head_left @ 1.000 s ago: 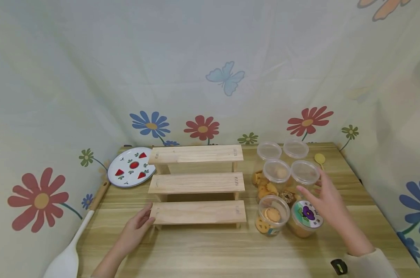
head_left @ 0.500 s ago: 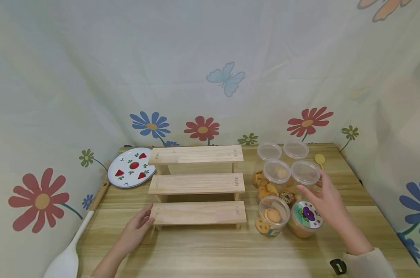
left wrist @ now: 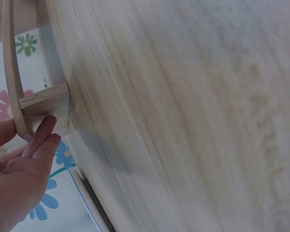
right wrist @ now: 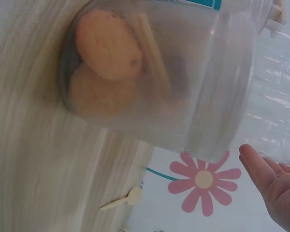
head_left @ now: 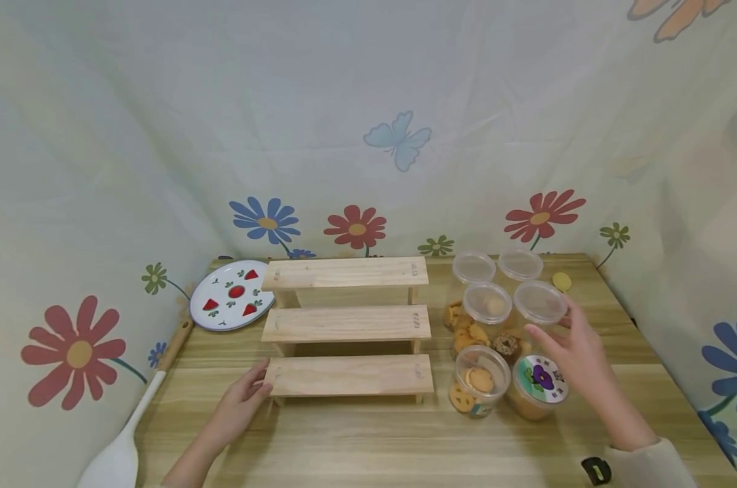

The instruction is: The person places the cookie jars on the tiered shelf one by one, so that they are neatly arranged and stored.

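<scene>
Right hand (head_left: pixel 578 347): grip around clear, round-lidded plastic jar (head_left: pixel 540 302), right of frame, shifted slightly rightward; apparently parting from neighbouring clear jars (head_left: pixel 487 303). Left hand (head_left: pixel 238 401) pinches pale wooden three-tier rack (head_left: pixel 346 324), centre.

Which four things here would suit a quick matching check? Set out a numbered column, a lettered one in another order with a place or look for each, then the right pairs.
1. Left hand
2. Right hand
3. Plate
4. Spatula

A. White, with red fruit pictures
B. At a clear-lidded jar
C. Wooden handle, white blade
D. At the left end of the rack

Pairs: 1-D, 2-B, 3-A, 4-C
</scene>
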Tool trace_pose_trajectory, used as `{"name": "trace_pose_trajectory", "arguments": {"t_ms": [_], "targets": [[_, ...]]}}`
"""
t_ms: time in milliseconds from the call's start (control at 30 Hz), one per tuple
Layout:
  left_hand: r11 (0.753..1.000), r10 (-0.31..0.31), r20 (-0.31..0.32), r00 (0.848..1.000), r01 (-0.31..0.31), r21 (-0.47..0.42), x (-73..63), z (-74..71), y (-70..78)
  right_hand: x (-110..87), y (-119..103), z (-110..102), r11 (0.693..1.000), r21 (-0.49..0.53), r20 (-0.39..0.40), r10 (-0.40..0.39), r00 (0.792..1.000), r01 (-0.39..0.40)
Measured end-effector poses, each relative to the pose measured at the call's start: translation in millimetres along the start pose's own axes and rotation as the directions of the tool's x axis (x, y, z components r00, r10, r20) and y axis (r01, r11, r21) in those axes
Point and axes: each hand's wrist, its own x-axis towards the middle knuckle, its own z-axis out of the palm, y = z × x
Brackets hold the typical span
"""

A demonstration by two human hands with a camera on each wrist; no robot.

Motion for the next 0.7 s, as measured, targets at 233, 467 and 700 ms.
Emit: {"name": "trace_pose_trajectory", "arguments": {"t_ms": [233, 467, 700], "targets": [[0.999, -0.033, 0.023, 0.999, 0.033, 0.006, 0.3, -2.3, 4.6, -0.1, -11.9, -10.9, 0.998, -0.063, -0.023, 0.013, 1.000, -0.014], [0.999, -0.034, 0.020, 0.999, 0.034, -0.003, 0.4, -2.1, 5.3, 1.0, -22.2, -19.2, 0.998, -0.068, -0.051, -0.019, 0.999, 0.015], [0.999, -0.032, 0.021, 0.999, 0.032, -0.027, 1.2, -2.4, 3.8, -0.8, -30.8, -24.8, 0.996, -0.088, -0.068, -0.001, 0.998, -0.005]]}}
